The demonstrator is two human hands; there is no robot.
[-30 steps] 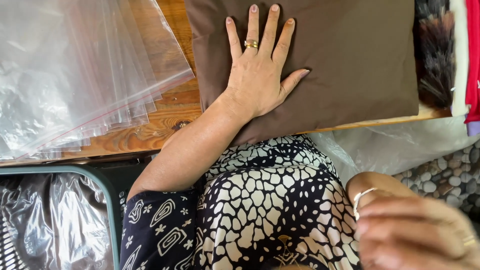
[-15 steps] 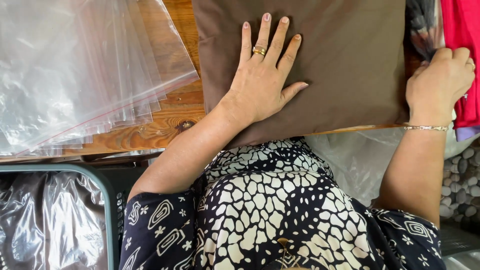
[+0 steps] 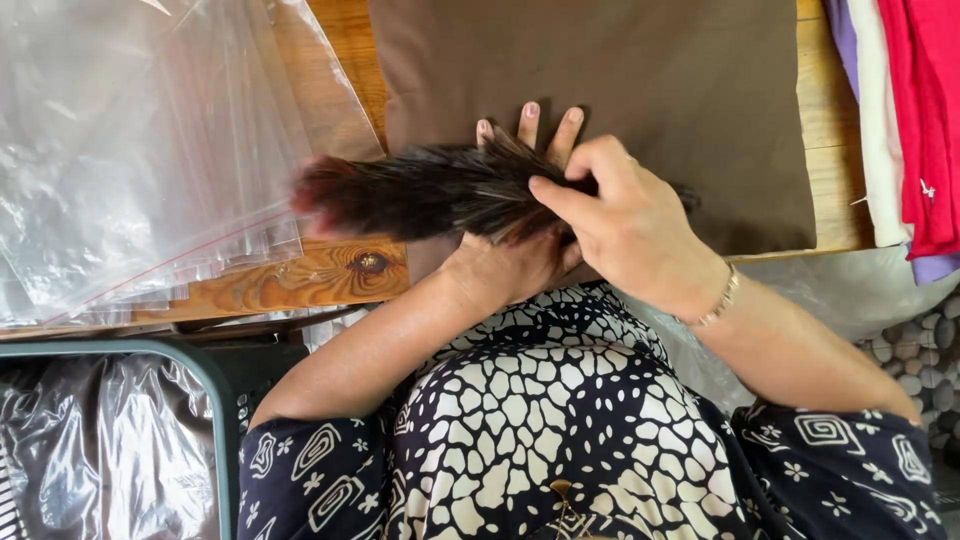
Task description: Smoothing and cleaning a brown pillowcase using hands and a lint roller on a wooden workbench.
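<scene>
The brown fabric [image 3: 640,110] lies flat on the wooden table [image 3: 330,270], and everything else is placed from it. On its near edge rests the left hand [image 3: 515,255], palm down, fingers spread wide and flat – only three fingertips [image 3: 528,110] show past what lies across them, pressing on the cloth.

Across the back of that hand lies a feather duster [image 3: 430,190], dark brown to black with a reddish tinge at its blurred tip. It stretches from over the near left part of the fabric out past the fabric's left edge, over bare wood. The right hand [image 3: 625,225] grips it at the handle end, thumb and fingers closed tight around the bunched base of the feathers, above the fabric's near edge. A thin bracelet [image 3: 712,305] sits at the right wrist.

To the left of the fabric, a loose stack of clear plastic bags [image 3: 130,150] covers the table, one with a thin red line along it; the duster's tip reaches just over their near corner. To the right of the fabric, at the table's far side, hang folded cloths [image 3: 915,110] in red, cream and lilac.

Nearer than the fabric, below the table edge, a green-rimmed basket [image 3: 215,400] holds crumpled clear plastic – well apart from both hands. The person's patterned dark-and-white garment [image 3: 540,440] fills the near middle.
</scene>
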